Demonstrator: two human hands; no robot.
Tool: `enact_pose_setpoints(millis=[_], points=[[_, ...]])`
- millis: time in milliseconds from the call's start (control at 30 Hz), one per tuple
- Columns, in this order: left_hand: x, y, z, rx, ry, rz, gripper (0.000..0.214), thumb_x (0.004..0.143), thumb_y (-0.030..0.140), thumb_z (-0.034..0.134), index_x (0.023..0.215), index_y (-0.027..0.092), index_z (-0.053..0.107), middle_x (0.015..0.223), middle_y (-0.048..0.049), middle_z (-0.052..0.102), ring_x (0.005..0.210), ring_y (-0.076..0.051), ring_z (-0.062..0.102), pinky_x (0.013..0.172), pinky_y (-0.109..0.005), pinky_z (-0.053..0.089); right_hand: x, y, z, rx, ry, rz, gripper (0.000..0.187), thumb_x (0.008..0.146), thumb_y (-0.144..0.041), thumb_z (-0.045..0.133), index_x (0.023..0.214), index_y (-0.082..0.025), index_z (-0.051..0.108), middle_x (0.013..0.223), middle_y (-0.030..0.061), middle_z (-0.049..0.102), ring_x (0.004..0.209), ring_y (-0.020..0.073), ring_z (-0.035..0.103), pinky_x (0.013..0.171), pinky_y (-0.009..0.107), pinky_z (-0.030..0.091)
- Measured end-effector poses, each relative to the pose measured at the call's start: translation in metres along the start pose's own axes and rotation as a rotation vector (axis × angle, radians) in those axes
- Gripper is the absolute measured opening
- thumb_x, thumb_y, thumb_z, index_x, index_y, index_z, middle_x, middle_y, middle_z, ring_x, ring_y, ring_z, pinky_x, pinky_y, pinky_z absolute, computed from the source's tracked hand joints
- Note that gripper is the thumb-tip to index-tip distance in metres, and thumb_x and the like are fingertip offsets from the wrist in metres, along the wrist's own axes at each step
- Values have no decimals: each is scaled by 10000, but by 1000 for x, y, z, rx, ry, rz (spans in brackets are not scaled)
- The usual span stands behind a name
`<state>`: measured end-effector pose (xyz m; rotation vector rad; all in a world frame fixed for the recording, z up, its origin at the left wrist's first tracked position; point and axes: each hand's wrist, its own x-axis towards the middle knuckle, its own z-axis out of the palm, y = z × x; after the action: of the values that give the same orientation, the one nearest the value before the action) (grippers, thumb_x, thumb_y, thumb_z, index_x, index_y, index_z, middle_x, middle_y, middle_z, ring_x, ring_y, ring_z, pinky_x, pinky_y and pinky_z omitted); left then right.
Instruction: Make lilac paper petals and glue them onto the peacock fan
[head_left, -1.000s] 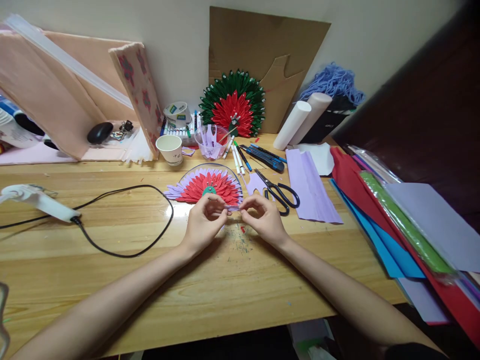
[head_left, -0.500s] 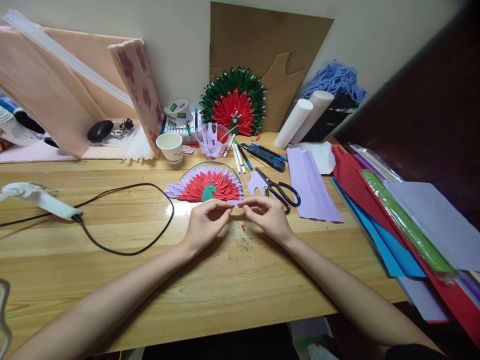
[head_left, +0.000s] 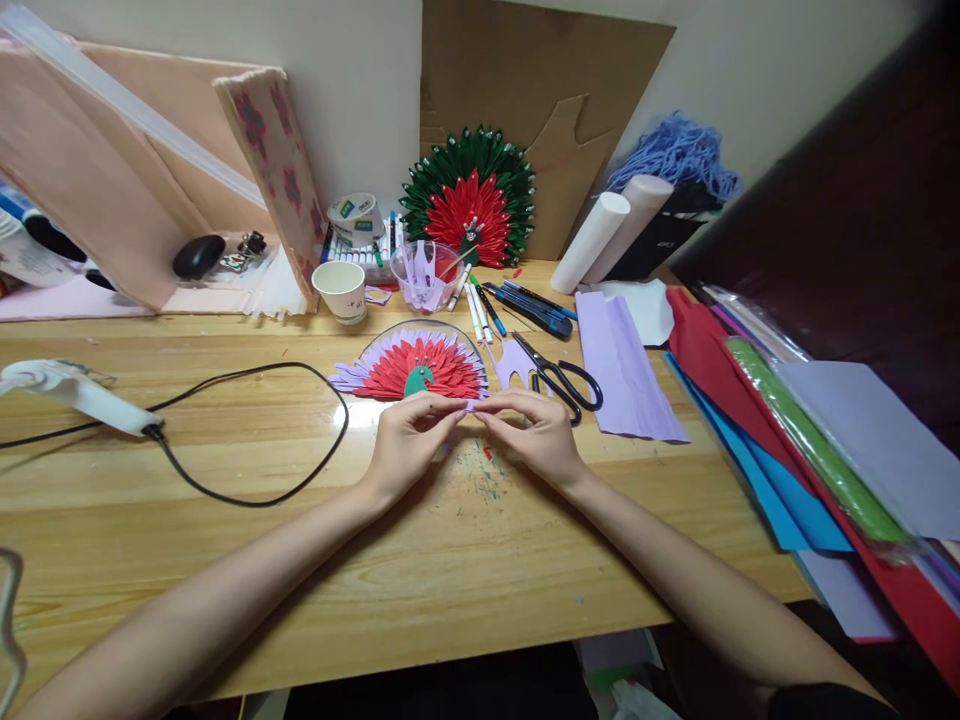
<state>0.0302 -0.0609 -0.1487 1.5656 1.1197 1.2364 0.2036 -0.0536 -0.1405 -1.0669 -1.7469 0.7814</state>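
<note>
Between the fingertips of my left hand [head_left: 411,440] and my right hand [head_left: 531,435] is a small piece of purple paper [head_left: 470,406], pinched from both sides and mostly covered by the fingers. Just beyond the hands lies a paper peacock [head_left: 431,368] with a green head, red inner petals and purple outer petals on a clear round base. Black-handled scissors [head_left: 559,377] lie beyond my right hand, beside a cut purple paper scrap [head_left: 514,362]. A larger purple crepe paper sheet [head_left: 626,370] is spread to their right.
A white glue gun [head_left: 82,395] with a looping black cord lies at left. Behind stand a paper cup [head_left: 340,292], a plastic bowl [head_left: 426,278] of scraps, markers [head_left: 477,312], a box cutter [head_left: 534,312] and a green-and-red peacock [head_left: 471,200]. Coloured paper [head_left: 787,470] is stacked at right.
My fingertips have come closer together around the purple piece, with the right hand shifting slightly left. The whole view has moved a little; the other things lie as before.
</note>
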Motion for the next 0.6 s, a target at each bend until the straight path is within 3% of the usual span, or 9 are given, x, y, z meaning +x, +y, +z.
enact_pose_setpoints(millis=[600], points=[[-2, -2, -2, 226, -23, 156, 132, 801, 230, 563, 874, 177, 659, 842, -58, 655, 790, -153, 597, 717, -277, 486, -1, 5, -1, -185, -20, -130, 130, 811, -216, 563, 875, -229, 675, 843, 45, 679, 802, 182, 620, 743, 335, 493]])
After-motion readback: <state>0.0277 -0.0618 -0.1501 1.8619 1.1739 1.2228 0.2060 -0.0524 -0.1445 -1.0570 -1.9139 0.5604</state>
